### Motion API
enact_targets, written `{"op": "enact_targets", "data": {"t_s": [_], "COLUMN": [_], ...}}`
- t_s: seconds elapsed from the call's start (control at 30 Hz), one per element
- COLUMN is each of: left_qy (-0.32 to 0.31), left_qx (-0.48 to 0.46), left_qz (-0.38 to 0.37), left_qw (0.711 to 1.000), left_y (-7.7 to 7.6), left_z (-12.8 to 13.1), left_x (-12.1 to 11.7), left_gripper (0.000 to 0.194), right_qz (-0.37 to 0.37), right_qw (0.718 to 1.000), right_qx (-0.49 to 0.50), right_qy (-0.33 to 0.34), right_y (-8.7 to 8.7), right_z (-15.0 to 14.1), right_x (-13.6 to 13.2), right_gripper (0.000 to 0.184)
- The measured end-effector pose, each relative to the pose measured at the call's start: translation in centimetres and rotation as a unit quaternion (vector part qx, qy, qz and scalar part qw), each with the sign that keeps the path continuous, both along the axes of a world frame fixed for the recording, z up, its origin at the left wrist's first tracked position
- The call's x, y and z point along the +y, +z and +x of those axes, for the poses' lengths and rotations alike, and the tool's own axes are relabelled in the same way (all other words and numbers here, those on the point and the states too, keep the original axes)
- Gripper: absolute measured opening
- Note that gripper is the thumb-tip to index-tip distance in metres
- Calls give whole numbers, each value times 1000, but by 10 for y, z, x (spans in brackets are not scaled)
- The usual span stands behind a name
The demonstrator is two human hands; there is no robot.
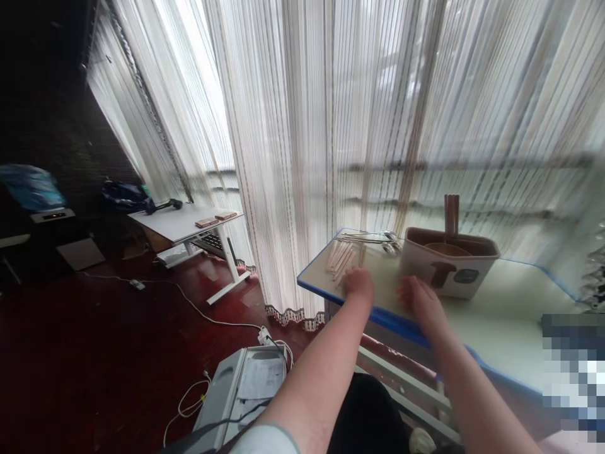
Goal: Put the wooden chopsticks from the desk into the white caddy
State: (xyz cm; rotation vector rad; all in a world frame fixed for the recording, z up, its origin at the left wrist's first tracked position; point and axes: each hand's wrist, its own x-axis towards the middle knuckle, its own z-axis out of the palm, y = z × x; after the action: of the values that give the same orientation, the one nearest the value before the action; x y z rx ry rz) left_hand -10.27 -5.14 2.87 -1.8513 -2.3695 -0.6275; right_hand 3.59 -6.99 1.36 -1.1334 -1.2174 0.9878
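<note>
My left hand (359,285) is closed near the table's front left, and short brown chopsticks (362,255) stick up from its fingers. Beside it, pale wooden chopsticks (339,260) lie in a loose pile. Behind these, several metal spoons (390,242) and other thin silver utensils lie together. My right hand (421,302) is at the front left corner of a beige bin (466,287), its fingers loosely stretched and blurred, with nothing seen in them. Inside the bin, brown chopsticks (452,215) stand upright next to a curved brown divider.
The pale table (501,321) has a blue edge, with white curtains (293,157) behind. A white desk (174,221) stands to the left. A grey cabinet (227,384) with papers and cables is low by my left arm. A pixelated patch covers the right edge.
</note>
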Motion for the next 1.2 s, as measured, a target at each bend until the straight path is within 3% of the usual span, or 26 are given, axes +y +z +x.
{"op": "enact_targets", "data": {"t_s": [0.4,0.7,0.83,0.93,1.03,1.13,1.2], "left_qy": [-14,1,-39,-95,-93,-96,-119], "left_qx": [2,-119,-169,-236,-303,-320,-311], "left_qz": [65,172,264,336,380,387,389], "left_qw": [998,978,949,907,869,860,859], "left_y": [-4,-9,-10,-11,-13,-15,-16], "left_z": [-2,-13,-13,-16,-20,-21,-19], "left_x": [-5,-3,1,5,10,16,17], "left_gripper": [34,28,27,29,30,27,23], "right_qz": [-3,-5,-11,-8,23,65,81], "right_qw": [999,999,999,998,994,989,986], "right_qx": [-28,-46,-48,-61,-108,-130,-140], "right_qy": [21,27,21,18,10,15,31], "right_y": [4,4,3,2,1,12,29], "right_z": [4,2,1,-1,-6,-9,-11], "right_x": [-6,-6,-4,-3,1,7,9], "right_gripper": [38,40,39,40,39,37,36]}}
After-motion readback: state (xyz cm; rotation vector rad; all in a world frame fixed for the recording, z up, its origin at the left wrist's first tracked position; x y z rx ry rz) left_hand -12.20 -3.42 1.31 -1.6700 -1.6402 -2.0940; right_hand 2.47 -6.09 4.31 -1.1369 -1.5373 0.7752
